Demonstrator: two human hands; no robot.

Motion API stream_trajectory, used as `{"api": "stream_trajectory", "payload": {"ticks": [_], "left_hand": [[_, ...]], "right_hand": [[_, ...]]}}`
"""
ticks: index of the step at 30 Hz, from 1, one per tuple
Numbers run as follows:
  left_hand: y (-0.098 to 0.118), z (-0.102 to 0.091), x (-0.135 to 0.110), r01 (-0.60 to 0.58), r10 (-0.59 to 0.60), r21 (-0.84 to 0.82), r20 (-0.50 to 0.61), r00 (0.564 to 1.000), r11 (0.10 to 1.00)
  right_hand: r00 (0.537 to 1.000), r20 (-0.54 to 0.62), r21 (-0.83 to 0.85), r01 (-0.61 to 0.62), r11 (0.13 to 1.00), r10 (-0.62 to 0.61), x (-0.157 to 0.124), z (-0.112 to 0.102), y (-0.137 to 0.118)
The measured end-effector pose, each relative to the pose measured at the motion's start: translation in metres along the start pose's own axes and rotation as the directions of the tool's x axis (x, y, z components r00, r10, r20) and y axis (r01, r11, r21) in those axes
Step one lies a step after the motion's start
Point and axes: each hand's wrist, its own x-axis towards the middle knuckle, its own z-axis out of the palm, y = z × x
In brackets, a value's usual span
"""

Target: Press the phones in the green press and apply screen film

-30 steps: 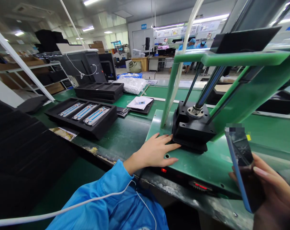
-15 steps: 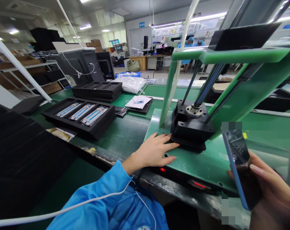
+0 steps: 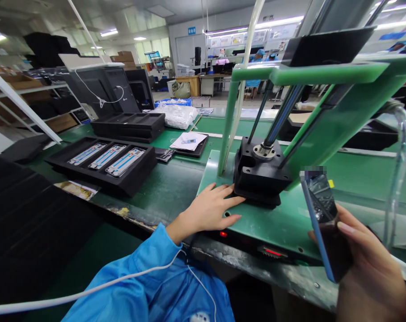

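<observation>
A tall green-framed press (image 3: pixel 337 123) with a square black metal block (image 3: pixel 263 174) stands on the green counter (image 3: pixel 169 183). The left hand (image 3: pixel 206 208) lies palm down on the front left of the press's base, fingers loosely spread and gripping nothing; whether their tips touch the block cannot be told. The right hand (image 3: pixel 369 252), at the press's right front, has its fingers wrapped around a dark, glossy phone-like slab with a blue edge (image 3: pixel 330 237), held up at a tilt. Left of the press, a black three-compartment tray (image 3: pixel 131 184) carries flat white-and-blue rectangular pieces (image 3: pixel 125 162).
</observation>
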Motion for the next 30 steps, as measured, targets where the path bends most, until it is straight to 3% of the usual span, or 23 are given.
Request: {"api": "stream_trajectory", "payload": {"ticks": [5,11,18,30], "left_hand": [[0.0,0.0,0.0,0.001,-0.001,0.0,-0.008,1.0,1.0],[-0.001,0.002,0.0,0.005,-0.005,-0.007,0.007,1.0,1.0],[-0.002,0.004,0.0,0.002,-0.002,0.005,0.007,1.0,1.0],[-0.003,0.004,-0.001,-0.018,0.023,0.054,-0.078,0.997,0.998]], "right_hand": [[0.996,0.075,0.005,0.038,0.999,-0.039,0.001,-0.003,0.002],[0.999,0.035,-0.012,0.031,0.999,-0.031,0.001,-0.003,0.003],[0.993,0.097,-0.04,0.075,0.996,-0.071,0.003,-0.01,0.007],[0.997,0.055,-0.09,0.06,0.994,-0.056,0.003,-0.007,0.006]]}}
